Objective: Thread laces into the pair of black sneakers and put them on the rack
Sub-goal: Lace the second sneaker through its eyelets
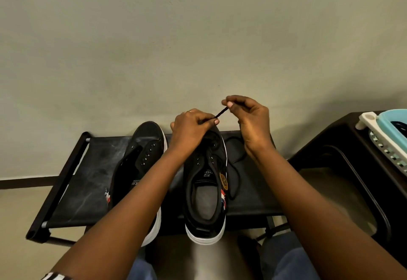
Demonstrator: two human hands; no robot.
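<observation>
Two black sneakers with white soles lie on the black fabric rack (pixel 92 176), toes toward the wall. The left sneaker (pixel 136 158) has bare eyelets and no lace. The right sneaker (pixel 206 187) sits under my hands. My left hand (pixel 191 125) rests over its toe and pinches a black lace (pixel 221 112) between thumb and fingers. My right hand (pixel 248 117) pinches the tip of that same lace, held up just above the toe. The rest of the lace (pixel 236 169) trails in loops on the rack beside the right sneaker.
A pale wall rises right behind the rack. A dark table (pixel 343 147) stands at the right, carrying a light blue basket (pixel 394 130) with a white frame. My knees in blue trousers (pixel 290 262) sit at the bottom edge.
</observation>
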